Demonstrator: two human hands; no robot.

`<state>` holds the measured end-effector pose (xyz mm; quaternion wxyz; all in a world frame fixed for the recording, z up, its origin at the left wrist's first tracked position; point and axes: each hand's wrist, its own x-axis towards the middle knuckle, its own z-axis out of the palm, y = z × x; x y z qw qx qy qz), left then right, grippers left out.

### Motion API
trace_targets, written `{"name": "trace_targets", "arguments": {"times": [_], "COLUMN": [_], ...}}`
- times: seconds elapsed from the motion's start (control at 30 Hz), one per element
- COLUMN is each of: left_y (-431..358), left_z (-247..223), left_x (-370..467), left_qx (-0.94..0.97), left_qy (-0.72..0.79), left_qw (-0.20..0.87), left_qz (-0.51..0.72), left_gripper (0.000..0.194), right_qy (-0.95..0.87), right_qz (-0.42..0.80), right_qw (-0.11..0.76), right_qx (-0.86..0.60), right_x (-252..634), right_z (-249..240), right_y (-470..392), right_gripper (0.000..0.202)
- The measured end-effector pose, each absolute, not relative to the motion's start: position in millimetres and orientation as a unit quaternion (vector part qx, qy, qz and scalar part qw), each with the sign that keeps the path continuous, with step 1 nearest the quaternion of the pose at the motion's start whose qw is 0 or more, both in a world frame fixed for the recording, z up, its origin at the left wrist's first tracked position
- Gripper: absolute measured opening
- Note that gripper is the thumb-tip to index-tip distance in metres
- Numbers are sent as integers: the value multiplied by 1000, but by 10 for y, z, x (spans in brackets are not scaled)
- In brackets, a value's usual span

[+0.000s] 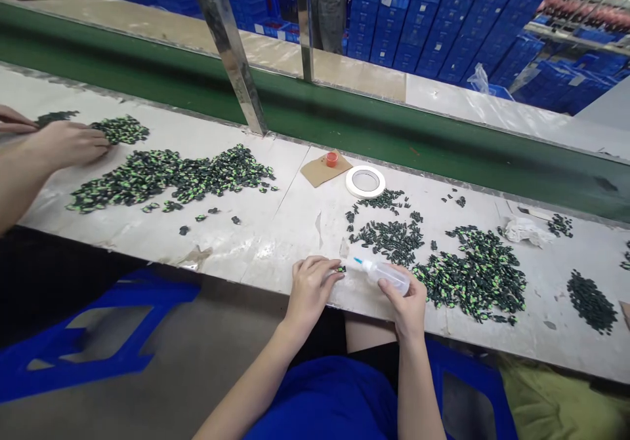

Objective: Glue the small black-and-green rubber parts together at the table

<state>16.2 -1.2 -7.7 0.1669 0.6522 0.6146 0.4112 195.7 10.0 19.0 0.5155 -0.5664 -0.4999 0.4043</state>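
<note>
Near the front edge of the white table, my left hand [312, 286] pinches a small black-and-green part [341, 269] between thumb and fingertips. My right hand [407, 299] is wrapped round a clear squeeze bottle [388, 277] with a thin blue tip. The bottle lies tilted, its tip pointing left towards the small part, a short gap apart. Just beyond the bottle is a pile of small dark parts [394, 238]. To the right of my right hand spreads a heap of black-and-green parts [472, 273].
A roll of white tape [365, 181] lies behind the dark parts, beside cardboard [315, 172] bearing a red-filled cup [331, 159]. On the left, a co-worker's hand [69, 143] is at another heap [172, 176]. A metal post [236, 66] stands by the green belt [344, 122].
</note>
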Motion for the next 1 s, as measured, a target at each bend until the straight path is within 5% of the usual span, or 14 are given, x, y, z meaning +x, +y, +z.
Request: {"name": "trace_targets", "arguments": {"times": [1.0], "left_y": [-8], "left_z": [-87], "left_x": [127], "left_qx": [617], "left_qy": [621], "left_qw": [223], "left_qz": [429], "left_gripper": [8], "right_qy": [-501], "right_qz": [361], "right_qw": [475], "right_qx": [-627], "right_x": [1841], "right_z": [228], "right_y": [93], "right_gripper": [37]}}
